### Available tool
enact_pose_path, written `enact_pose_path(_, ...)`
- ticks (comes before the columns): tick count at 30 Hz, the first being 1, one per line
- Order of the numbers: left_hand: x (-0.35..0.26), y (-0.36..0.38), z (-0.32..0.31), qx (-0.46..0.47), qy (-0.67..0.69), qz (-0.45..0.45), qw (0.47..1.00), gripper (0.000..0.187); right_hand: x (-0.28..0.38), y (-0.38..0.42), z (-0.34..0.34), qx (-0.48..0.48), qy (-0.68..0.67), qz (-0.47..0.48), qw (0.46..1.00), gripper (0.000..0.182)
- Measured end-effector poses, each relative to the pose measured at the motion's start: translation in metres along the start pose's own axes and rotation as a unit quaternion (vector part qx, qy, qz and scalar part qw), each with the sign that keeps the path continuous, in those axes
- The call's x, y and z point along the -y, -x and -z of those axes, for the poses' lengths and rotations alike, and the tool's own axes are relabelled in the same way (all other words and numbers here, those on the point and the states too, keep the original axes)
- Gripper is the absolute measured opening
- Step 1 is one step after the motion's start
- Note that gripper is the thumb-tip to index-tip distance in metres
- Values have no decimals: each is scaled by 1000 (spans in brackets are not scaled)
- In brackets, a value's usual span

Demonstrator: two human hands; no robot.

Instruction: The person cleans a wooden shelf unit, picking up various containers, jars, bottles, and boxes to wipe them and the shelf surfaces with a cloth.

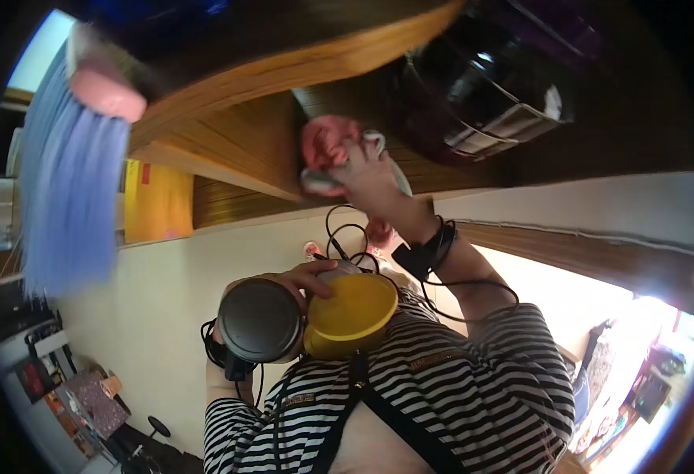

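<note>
Your right hand (360, 172) is clenched around a crumpled pink cloth (327, 142). The cloth is mottled rose, bunched into a soft lump that bulges out just past your knuckles, and it sits against the wooden shelf (244, 138) that the fist is raised to. A thin white piece curls over the top of the same fist; you cannot tell what it is. Below that grip, close to your striped shirt (450, 387), your left hand (303, 278) grasps a yellow bowl (355, 314), fingers hooked over its rim. A dark grey round vessel (260, 320) is touching the bowl on the outer side of that hand. Black straps and cables wrap your right wrist (426, 249). A glossy black appliance (481, 79) stands beyond the cloth-holding fist, and blue broom bristles (70, 189) hang well off to its left.
</note>
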State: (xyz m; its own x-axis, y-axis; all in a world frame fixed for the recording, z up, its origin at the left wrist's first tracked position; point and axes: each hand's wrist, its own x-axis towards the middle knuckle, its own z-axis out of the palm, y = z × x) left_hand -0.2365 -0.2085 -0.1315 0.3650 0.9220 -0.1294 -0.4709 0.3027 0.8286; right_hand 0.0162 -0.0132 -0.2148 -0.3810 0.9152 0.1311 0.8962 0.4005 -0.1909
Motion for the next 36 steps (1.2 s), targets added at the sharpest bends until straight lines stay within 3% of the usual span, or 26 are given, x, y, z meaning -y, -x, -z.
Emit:
enact_pose_path(1,0,-1,-1,5,-1,0,1000,36,-2,14,7,48,-6,57,997,48)
enact_pose_path(2,0,-2,-2,10,0,-1,1000,36,-5,28,10,49,-2,44,998,48)
enact_pose_path(4,0,-7,-5,24,-5,0,1000,36,-24,52,13,5,-49,73,996,49)
enact_pose_path(5,0,-9,-5,30,-6,1,1000,36,-38,65,15,3,-45,62,997,49)
enact_pose_path(8,1,-20,-12,52,-11,3,999,37,-89,108,23,-120,-39,66,990,49)
enact_pose_path(12,-5,-29,-18,86,-19,5,996,37,-142,154,46,-181,12,42,982,52)
enact_pose_path(14,-5,-39,-23,106,-21,9,994,37,-165,172,44,-227,29,-150,962,45)
enact_pose_path(15,-5,-42,-26,117,-25,10,993,37,-169,174,47,-234,35,-163,958,45)
enact_pose_path(16,-5,-47,-30,127,-26,11,992,37,-172,172,48,-271,-114,-293,910,45)
enact_pose_path(17,-4,-50,-34,137,-30,10,990,37,-172,165,52,-301,-259,-404,824,46)
enact_pose_path(18,-3,-55,-38,145,-32,10,989,37,-152,149,76,-376,-308,-409,772,51)
enact_pose_path(19,-3,-60,-41,151,-35,10,988,37,-160,139,63,-457,-277,-342,773,57)
enact_pose_path(21,-2,-67,-48,162,-33,9,986,38,-179,109,56,-523,-265,-230,776,52)
enact_pose_path(22,-3,-65,-51,166,-38,7,985,38,-194,105,44,-520,-270,-235,775,52)
enact_pose_path(24,-5,-68,-57,175,-37,4,984,38,-204,98,21,-307,-315,-377,815,46)
enact_pose_path(25,-8,-69,-61,181,-34,0,983,38,-203,100,21,-302,-322,-375,815,46)
enact_pose_path(27,-12,-72,-66,193,-23,-11,981,38,-185,103,46,-123,-208,-428,871,39)
enact_pose_path(28,-14,-73,-68,207,-16,-21,978,38,-176,108,41,-122,-212,-423,872,39)
enact_pose_path(30,-11,-71,-59,216,0,-32,976,38,-152,131,31,-190,-140,-373,897,41)
enact_pose_path(32,7,-62,-25,169,-18,-5,985,48,-118,162,46,-149,-113,-226,956,50)
enact_pose_path(33,15,-56,-10,125,-39,31,991,61,-103,170,55,-143,-205,-145,957,60)
enact_pose_path(34,16,-50,-2,99,-45,48,993,61,-92,177,62,-132,-298,-63,943,70)
enact_pose_path(35,16,-47,3,93,-38,46,994,61,-82,182,65,-102,-338,-41,935,93)
enact_pose_path(36,12,-41,5,91,-30,43,994,61,-70,182,84,-47,-406,-14,913,95)
